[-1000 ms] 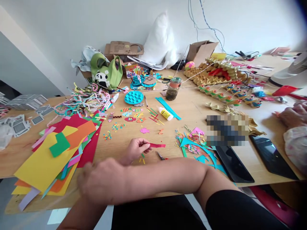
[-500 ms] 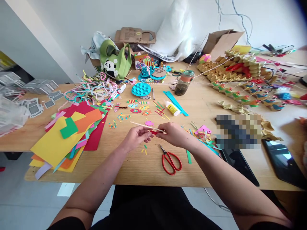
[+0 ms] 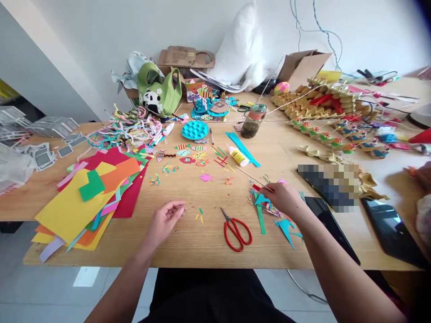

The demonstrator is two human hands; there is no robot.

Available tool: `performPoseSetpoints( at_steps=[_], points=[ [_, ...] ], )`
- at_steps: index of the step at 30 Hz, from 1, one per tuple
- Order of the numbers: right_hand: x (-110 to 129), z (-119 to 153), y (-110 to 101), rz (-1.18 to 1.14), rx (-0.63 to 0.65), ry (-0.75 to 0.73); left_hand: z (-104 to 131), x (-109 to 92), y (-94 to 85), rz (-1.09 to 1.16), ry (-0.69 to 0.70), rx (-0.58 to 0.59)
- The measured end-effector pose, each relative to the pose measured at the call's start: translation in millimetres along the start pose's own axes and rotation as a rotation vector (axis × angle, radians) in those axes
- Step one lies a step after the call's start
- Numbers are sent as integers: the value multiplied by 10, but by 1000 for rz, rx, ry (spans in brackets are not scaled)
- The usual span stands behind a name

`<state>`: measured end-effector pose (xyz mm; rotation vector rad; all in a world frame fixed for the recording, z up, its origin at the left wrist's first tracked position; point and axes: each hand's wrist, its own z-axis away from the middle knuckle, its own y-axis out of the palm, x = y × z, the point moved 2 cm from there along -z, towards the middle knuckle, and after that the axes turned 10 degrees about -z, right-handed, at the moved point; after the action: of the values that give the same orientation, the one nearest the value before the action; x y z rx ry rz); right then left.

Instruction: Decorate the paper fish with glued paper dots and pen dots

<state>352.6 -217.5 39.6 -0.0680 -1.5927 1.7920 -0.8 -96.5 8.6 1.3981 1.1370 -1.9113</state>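
Observation:
My right hand (image 3: 284,197) is closed on a thin wooden stick (image 3: 251,175), which points up and left. It is over a heap of paper scraps (image 3: 262,202), where a small red piece shows beside my fingers; whether I hold that piece is unclear. My left hand (image 3: 167,220) hovers near the table's front, fingers curled in against the thumb, with nothing visible in them. Between the hands lie red-handled scissors (image 3: 237,233) and tiny green and yellow paper bits (image 3: 200,216). Farther back are a pink paper fish (image 3: 206,178) and a small orange scrap (image 3: 229,181).
Coloured paper sheets (image 3: 77,202) are stacked on the left. A glue bottle (image 3: 238,155), decorated paper fish (image 3: 187,160), a blue cut-out dish (image 3: 195,130) and a glass jar (image 3: 253,122) stand or lie beyond. A black tablet (image 3: 332,229) lies on the right.
My hands have moved apart. My right hand has carried the stick rightward to the scraps, and my left hand has drawn back toward the front left. The view has shifted slightly.

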Motion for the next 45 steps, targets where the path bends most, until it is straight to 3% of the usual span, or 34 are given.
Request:
performPoseSetpoints(
  at_steps=[3, 5, 7, 12, 15, 18, 20, 23, 26, 31, 34, 37, 41, 45],
  points=[
    [-44, 53, -113, 123, -177, 48, 66, 38, -14, -26, 10, -69],
    [46, 160, -130, 137, -266, 43, 109, 7, 5, -52, 9, -103],
    [298, 312, -23, 90, -200, -61, 148, -84, 98, -21, 6, -36],
    [1278, 728, 539, 28, 130, -430, 165, -411, 499, 271, 67, 200],
    [1575, 803, 654, -48, 163, -555, 97, -427, 550, 551, -84, 127],
    [1483, 689, 551, -194, 147, -660, 50, -315, 355, 733, -164, 59],
    [1274, 533, 479, -143, 22, -619, 61, -207, 158, 783, -181, 1],
    [967, 290, 511, -16, -44, -537, 126, -56, -49, 785, -225, -39],
    [831, 82, 614, 46, -52, -520, 184, 23, -75, 783, -276, -31],
    [898, -103, 621, 145, -158, -500, 195, 8, -46, 794, -278, -38],
    [1001, 24, 611, 127, -164, -541, 200, 12, -129, 786, -273, -78],
    [1115, 316, 687, 58, -111, -702, 215, 33, -217, 781, -281, -112],
    [1213, 667, 890, 18, 97, -919, 215, 8, -241, 780, -276, -110],
    [1210, 775, 1061, -4, 306, -1031, 202, -52, -220, 783, -257, -98]
  ],
)
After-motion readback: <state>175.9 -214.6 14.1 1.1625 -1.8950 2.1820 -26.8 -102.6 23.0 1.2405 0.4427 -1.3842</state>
